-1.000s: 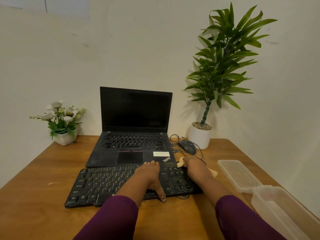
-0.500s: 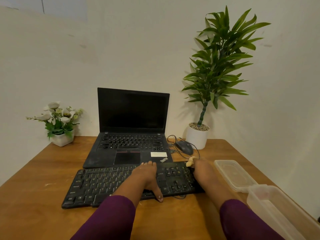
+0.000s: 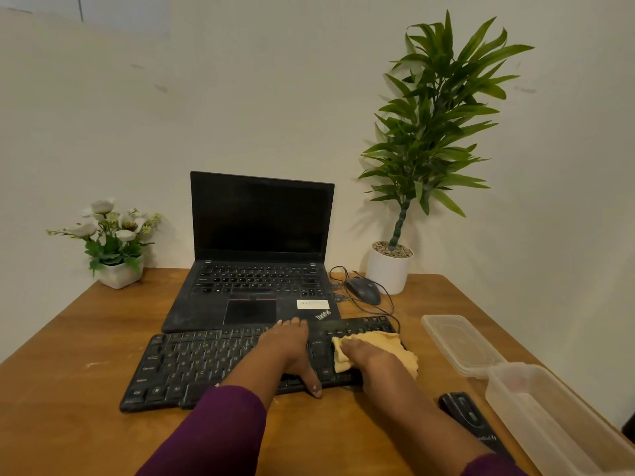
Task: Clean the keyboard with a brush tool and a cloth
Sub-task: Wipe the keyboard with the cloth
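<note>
On the wooden desk (image 3: 68, 389), a laptop (image 3: 261, 235) is stood open at the back, screen dark. A tall potted plant (image 3: 436, 125) is placed back right and a small flower pot (image 3: 113, 242) back left. The black keyboard (image 3: 192, 365) is laid in front of the laptop, touching its front edge, with its long axis running left to right and the right end turned slightly away. A clear container (image 3: 556, 417) and its lid (image 3: 457, 341) are set at the right edge. A dark object (image 3: 464, 412) is seen beside the container; whether it is the brush tool cannot be told. A wired mouse (image 3: 364, 292) is parked by the plant pot.

The left hand (image 3: 288, 348) is laid flat on the keyboard just right of its middle, fingers straight toward the far edge, thumb over the near edge; this grip is open and nothing is held. The yellow cloth (image 3: 381, 341) is spread over the keyboard's right end and pressed down by the right hand (image 3: 367, 355), palm down. Whether that grip is curled into the fold cannot be told.

Wiping is judged to be the step in hand. Most of the keys lie left of the cloth along the long axis, with the left hand between. The right hand is the nearer one.
</note>
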